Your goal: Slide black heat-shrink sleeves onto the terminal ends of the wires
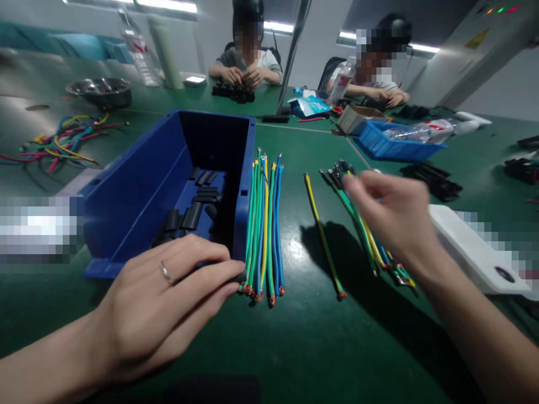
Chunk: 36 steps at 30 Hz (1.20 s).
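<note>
Copper-tipped wires (264, 224), green, yellow and blue, lie side by side on the green table (295, 348). Our left hand (168, 303) meets them at their near ends. Its fingers are stretched almost flat and close together, the fingertips (229, 280) touch the bare strands, and nothing is clasped. A ring (165, 271) sits on one finger.

Our right hand (391, 210) hangs over a second bundle (366, 235) of the same colours, its fingers bent towards the black-sleeved far ends. The hand is blurred, so we cannot tell whether it pinches a wire or only hovers just above them.

Between the two groups lies a single yellow-green wire (322, 235), apart from both.

Just left of the first row stands a big blue bin (138, 185), its right wall beside the wires, with short black tube pieces (197, 205) on its floor. A white tray (471, 247) lies to the right of our right wrist.

Farther off we see a smaller blue tray (396, 147), a metal bowl (101, 91) and a tangle of loose coloured wires (59, 143). Two people sit across the table with their hands (244, 76) on dark parts.
</note>
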{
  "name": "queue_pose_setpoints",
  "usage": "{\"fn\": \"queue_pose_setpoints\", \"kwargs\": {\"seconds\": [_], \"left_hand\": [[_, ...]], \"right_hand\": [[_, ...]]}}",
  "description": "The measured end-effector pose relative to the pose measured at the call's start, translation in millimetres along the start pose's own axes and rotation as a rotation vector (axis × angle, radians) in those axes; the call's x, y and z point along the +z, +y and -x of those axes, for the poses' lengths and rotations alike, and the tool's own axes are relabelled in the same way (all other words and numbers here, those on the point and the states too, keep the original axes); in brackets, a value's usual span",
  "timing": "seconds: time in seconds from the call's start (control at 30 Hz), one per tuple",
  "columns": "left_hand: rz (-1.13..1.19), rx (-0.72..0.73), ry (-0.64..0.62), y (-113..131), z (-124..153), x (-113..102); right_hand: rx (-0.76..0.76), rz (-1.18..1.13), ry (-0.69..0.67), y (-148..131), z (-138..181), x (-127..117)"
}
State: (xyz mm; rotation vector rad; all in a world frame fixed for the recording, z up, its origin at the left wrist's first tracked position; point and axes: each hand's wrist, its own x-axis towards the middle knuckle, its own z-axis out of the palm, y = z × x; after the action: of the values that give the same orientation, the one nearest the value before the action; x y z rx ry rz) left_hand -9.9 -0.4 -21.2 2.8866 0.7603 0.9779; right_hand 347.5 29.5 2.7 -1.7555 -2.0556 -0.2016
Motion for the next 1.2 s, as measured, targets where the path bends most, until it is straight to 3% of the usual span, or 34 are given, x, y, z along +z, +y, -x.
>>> {"fn": "queue_pose_setpoints", "kwargs": {"seconds": [0.1, 0.2, 0.33, 0.47, 0.7, 1.2], "left_hand": [[0.051, -0.048, 0.045, 2, -1, 4], [0.077, -0.102, 0.077, 7, -4, 5], [0.019, -0.161, 0.084, 10, -4, 2], [0.02, -0.106, 0.06, 7, -2, 0], [0.021, -0.052, 0.068, 7, -5, 2], [0.034, -0.096, 0.054, 5, 3, 3]], "right_hand": [[-0.007, 0.018, -0.124, -2, -10, 28], [-0.037, 0.045, -0.227, -1, -10, 41], [-0.013, 0.07, -0.364, -2, -2, 31], [0.043, 0.094, -0.455, -11, 2, 16], [0.092, 0.044, -0.46, -27, 2, 22], [0.123, -0.102, -0.397, -19, 5, 28]]}}
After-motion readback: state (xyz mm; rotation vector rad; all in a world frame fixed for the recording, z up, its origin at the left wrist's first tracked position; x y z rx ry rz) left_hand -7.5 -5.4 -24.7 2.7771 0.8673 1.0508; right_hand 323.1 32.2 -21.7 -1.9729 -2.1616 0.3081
